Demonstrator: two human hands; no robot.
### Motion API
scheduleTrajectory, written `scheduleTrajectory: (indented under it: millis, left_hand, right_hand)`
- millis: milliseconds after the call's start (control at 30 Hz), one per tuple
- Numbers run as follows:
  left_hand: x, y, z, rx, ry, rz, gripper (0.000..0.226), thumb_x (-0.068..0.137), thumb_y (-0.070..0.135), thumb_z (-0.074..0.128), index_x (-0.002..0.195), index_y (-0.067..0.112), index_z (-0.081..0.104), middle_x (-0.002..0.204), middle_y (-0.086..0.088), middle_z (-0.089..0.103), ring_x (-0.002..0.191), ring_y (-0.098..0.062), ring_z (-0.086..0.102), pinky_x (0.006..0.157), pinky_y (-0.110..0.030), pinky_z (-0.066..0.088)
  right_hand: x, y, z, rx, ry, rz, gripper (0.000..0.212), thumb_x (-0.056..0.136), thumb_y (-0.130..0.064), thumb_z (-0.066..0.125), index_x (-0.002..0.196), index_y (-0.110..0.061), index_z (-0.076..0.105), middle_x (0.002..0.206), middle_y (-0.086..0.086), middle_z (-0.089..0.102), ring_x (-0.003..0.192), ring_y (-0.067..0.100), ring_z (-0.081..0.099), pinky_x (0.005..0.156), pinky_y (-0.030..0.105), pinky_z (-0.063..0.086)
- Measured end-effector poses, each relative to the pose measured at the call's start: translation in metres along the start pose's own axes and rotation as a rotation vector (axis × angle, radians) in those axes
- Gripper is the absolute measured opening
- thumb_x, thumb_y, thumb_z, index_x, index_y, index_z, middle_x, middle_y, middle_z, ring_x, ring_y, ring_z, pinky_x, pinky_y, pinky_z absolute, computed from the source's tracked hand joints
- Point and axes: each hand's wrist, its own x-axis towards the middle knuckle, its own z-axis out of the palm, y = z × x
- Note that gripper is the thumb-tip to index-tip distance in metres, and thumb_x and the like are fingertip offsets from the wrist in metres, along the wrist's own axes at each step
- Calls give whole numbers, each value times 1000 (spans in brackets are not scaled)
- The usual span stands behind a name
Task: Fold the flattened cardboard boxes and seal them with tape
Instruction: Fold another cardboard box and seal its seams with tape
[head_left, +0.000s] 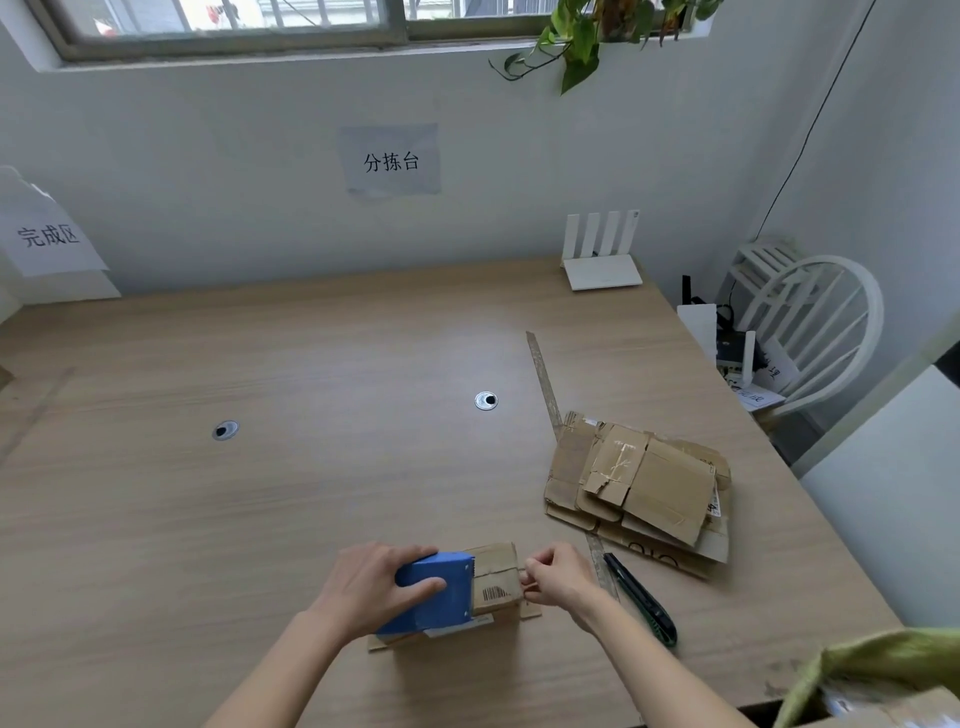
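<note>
Blue plastic tape dispenser (434, 592), gripped by left hand (375, 584), hides most of small brown barcoded cardboard box (496, 579); right hand (558, 577) pinches box's end.

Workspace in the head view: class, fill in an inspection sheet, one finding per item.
Surface: wooden table, two grommet holes.
Job's things: small box under blue tape dispenser; flat boxes stacked at right.
Clutter: knife, ruler, router.
Grippers: left hand grips dispenser; right hand pinches at box edge.
Cables: black cable on wall.
Surroundings: window, plant, white chair, paper signs.
</note>
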Motion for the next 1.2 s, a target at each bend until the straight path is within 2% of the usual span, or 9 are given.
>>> scheduleTrajectory:
  millis: [200, 400, 567, 667, 767, 900, 967, 1067, 1200]
  left_hand:
    - [1, 2, -2, -15, 2, -14, 52, 88, 73, 44, 135, 52, 51, 114, 23, 68, 94, 0, 59, 75, -20, 42]
    - [2, 1, -1, -32, 26, -16, 52, 86, 75, 44, 132, 53, 53, 106, 23, 70, 79, 2, 50, 64, -17, 33]
    - [3, -5, 10, -75, 73, -57, 62, 77, 85, 33, 127, 56, 55, 97, 25, 69, 80, -1, 58, 63, -16, 36]
    - [6, -5, 13, -92, 80, -79, 63, 76, 85, 31, 126, 57, 56, 95, 25, 69, 81, 0, 59, 65, -18, 41]
    - [6, -5, 11, -99, 82, -93, 60, 77, 83, 34, 124, 56, 58, 90, 27, 66, 77, -1, 58, 61, -15, 37]
    - [6, -1, 3, -91, 78, -109, 44, 85, 74, 47, 123, 55, 59, 85, 30, 58, 74, -1, 55, 59, -13, 33]
    - [8, -1, 3, -93, 76, -100, 44, 85, 75, 47, 123, 55, 59, 89, 29, 62, 76, -1, 56, 60, -13, 34]
    - [9, 0, 4, -91, 83, -83, 50, 83, 77, 43, 124, 54, 59, 102, 26, 69, 79, 1, 57, 62, -12, 34]
    - [6, -4, 0, -73, 62, -100, 50, 83, 77, 46, 125, 55, 58, 107, 26, 69, 82, 2, 55, 63, -11, 33]
  right_hand:
    - [4, 0, 1, 14, -15, 25, 11, 99, -8, 61, 89, -4, 64, 93, 16, 70, 77, 21, 72, 64, 30, 63]
    - [14, 7, 2, -29, -63, 19, 10, 96, -15, 68, 96, -6, 65, 104, 15, 68, 88, 25, 72, 62, 31, 63]
    - [19, 19, 5, -24, -45, 19, 13, 92, -22, 74, 96, -11, 71, 101, 13, 70, 79, 22, 70, 67, 37, 64]
    - [17, 25, 5, 46, -21, 49, 42, 85, -26, 82, 119, -7, 68, 111, 13, 67, 86, 23, 69, 69, 40, 65]
    - [18, 37, 2, -13, 3, 80, 95, 70, -33, 92, 150, -28, 42, 137, 11, 52, 115, 31, 60, 68, 36, 63]
    - [3, 25, -6, -396, 12, -349, 66, 85, -18, 68, 142, -41, 44, 143, -6, 48, 127, 13, 51, 108, 40, 46]
    - [-5, 7, -7, -557, -79, -584, 76, 83, -20, 60, 151, -42, 34, 157, -15, 34, 144, 6, 32, 122, 41, 31]
    - [-10, -15, 0, -962, -240, -787, 106, 77, -49, 70, 161, -33, 8, 168, -14, 11, 155, 9, 6, 127, 39, 6]
    - [-5, -17, 22, -1121, -217, -820, 105, 76, -53, 77, 159, -25, 20, 159, -4, 35, 147, 19, 31, 124, 37, 17]
